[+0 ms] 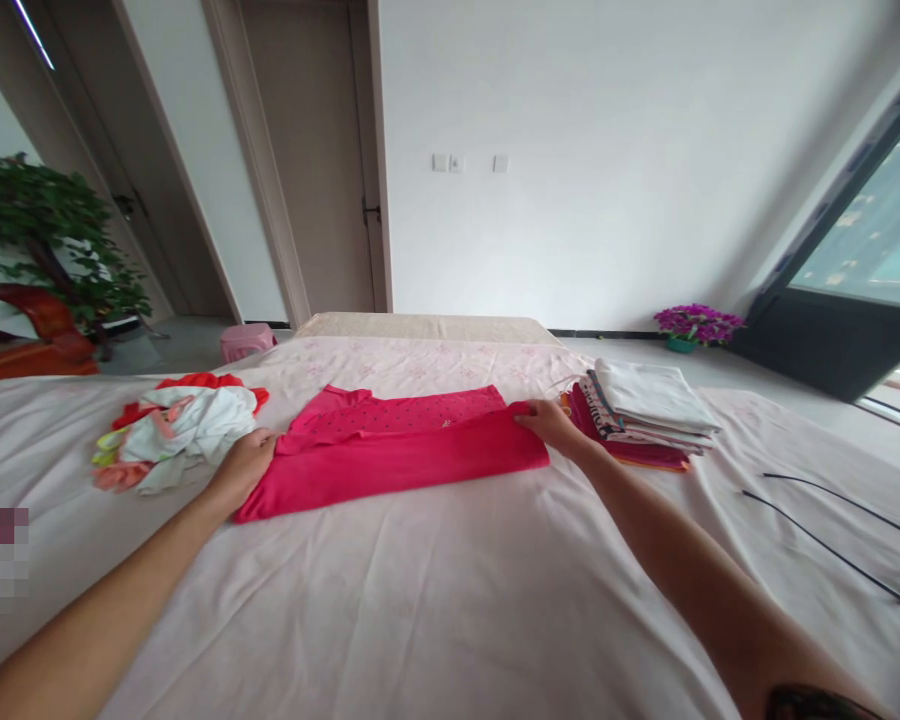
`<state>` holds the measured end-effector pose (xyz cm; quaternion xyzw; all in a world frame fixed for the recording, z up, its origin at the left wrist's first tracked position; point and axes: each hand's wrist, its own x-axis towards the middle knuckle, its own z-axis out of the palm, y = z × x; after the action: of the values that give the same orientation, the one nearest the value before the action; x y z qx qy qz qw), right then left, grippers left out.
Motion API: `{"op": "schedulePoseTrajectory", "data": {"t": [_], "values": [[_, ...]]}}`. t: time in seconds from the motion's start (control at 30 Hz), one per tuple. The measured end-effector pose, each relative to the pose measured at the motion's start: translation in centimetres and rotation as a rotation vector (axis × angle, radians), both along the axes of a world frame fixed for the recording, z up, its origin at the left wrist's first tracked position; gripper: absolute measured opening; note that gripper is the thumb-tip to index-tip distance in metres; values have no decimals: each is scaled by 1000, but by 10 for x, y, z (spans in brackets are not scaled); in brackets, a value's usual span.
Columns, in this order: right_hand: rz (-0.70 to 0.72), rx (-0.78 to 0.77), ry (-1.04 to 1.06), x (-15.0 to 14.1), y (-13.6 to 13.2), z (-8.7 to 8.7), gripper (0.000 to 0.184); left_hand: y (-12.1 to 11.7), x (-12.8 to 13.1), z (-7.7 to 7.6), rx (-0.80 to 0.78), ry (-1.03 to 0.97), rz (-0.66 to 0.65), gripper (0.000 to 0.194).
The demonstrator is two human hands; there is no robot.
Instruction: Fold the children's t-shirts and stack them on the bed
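A bright pink garment (397, 450) lies partly folded across the bed, its near layer laid over a dotted layer behind. My left hand (244, 465) is closed on the garment's left edge. At the right edge, my right hand (551, 422) pinches the folded corner. Both arms reach out from the near side of the bed.
A loose heap of white, red and yellow clothes (176, 430) lies left of the garment. A stack of folded clothes (645, 412) sits to its right. Black hangers (840, 530) rest on the pale sheet (435, 590) at far right. A pink stool (246, 342), plant and purple flowers stand beyond.
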<state>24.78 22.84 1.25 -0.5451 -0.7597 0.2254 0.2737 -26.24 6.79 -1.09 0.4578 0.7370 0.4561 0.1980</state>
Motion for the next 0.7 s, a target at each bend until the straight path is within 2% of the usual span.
{"op": "schedulePoseTrajectory", "data": {"t": [0.07, 0.17, 0.23, 0.33, 0.4, 0.47, 0.57, 0.7], "values": [[-71, -21, -20, -3, 9, -12, 19, 11, -6, -3, -47, -12, 27, 32], [-107, -49, -5, -2, 12, -22, 28, 8, -9, -1, -85, -37, 16, 42], [-138, -41, -46, 2, 8, -22, 39, -4, -10, 3, -136, -70, -24, 60], [-157, 98, -255, 9, -15, -12, 50, -32, -12, 4, -217, -97, -108, 93], [-69, 203, -371, 11, -37, -4, 48, -51, -14, -1, -207, -55, -157, 103], [130, 241, -431, 9, -59, 1, 45, -66, -14, -9, -145, 89, -198, 99], [358, 257, -519, 1, -79, 3, 47, -78, -12, -17, -44, 398, -256, 74], [342, 316, -621, -8, -80, 6, 35, -75, -8, -5, 13, 598, -273, 56]]}}
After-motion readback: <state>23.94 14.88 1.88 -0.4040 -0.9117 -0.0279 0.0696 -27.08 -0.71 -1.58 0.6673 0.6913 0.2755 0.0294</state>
